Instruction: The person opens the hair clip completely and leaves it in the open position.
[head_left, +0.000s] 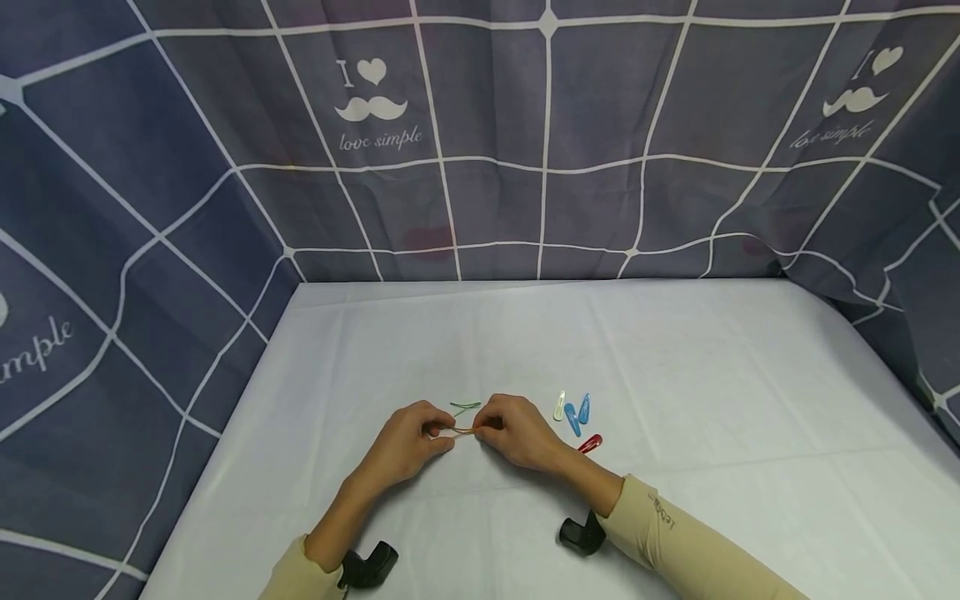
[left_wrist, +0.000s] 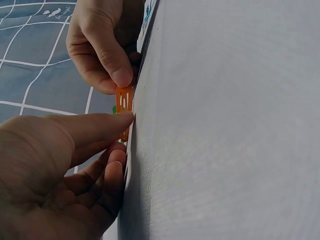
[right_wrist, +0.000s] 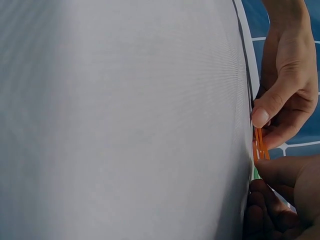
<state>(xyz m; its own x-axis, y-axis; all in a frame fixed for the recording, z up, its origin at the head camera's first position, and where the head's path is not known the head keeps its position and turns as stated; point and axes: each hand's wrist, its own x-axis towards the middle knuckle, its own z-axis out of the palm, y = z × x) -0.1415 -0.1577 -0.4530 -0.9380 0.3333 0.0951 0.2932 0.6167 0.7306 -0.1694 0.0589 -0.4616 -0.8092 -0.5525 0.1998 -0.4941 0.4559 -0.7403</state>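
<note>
While pinching one end of the orange clip with the left grip, pinches the other end with the equally narrow right grip. Holds it between the two, over the tabletop; cannot tell if touching. Shows thin green pieces just beyond, a pale clip and two blue clips near the right grip, a red clip beside the right wrist.

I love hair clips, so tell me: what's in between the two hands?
An orange hair clip spans from the left hand to the right hand; the left wrist view shows it best.
</note>
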